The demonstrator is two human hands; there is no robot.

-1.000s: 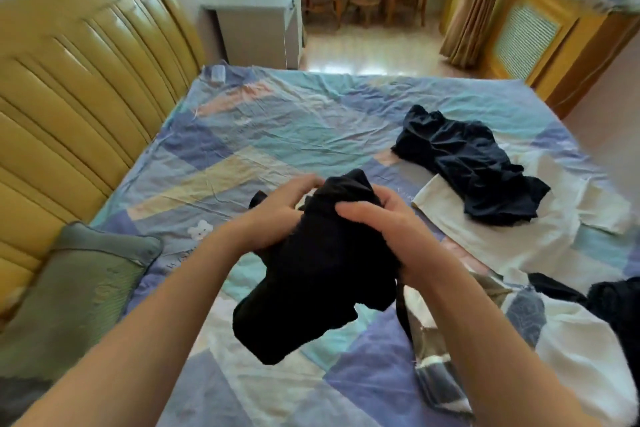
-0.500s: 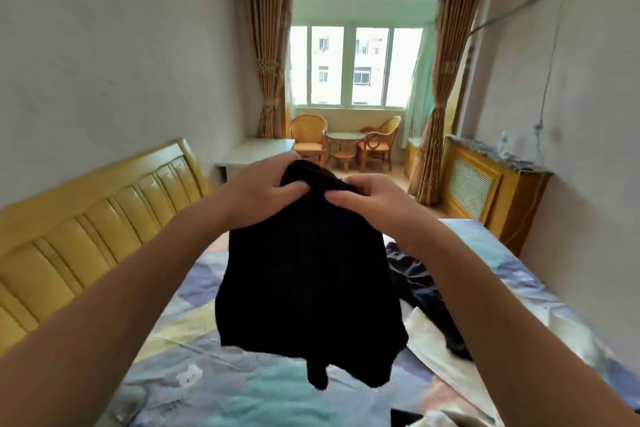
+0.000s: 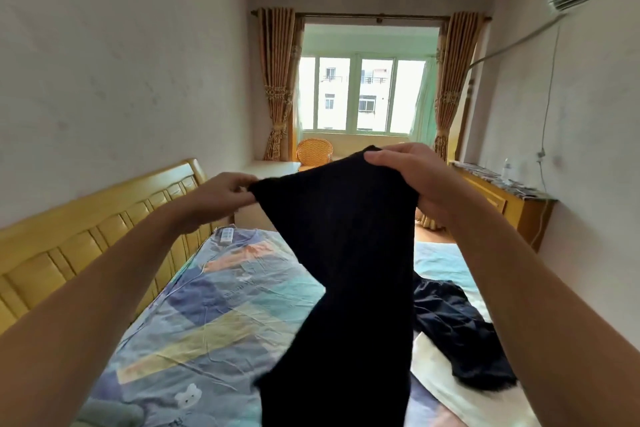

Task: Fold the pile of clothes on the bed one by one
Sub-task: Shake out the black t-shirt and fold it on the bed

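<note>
Black garment (image 3: 343,274), bunched between the hands a second ago, now hangs stretched above the bed (image 3: 207,322), left hand (image 3: 221,196) pinching its corner at 9 o'clock and right hand (image 3: 412,177) gripping at 1 o'clock, so folding can probably begin.
</note>
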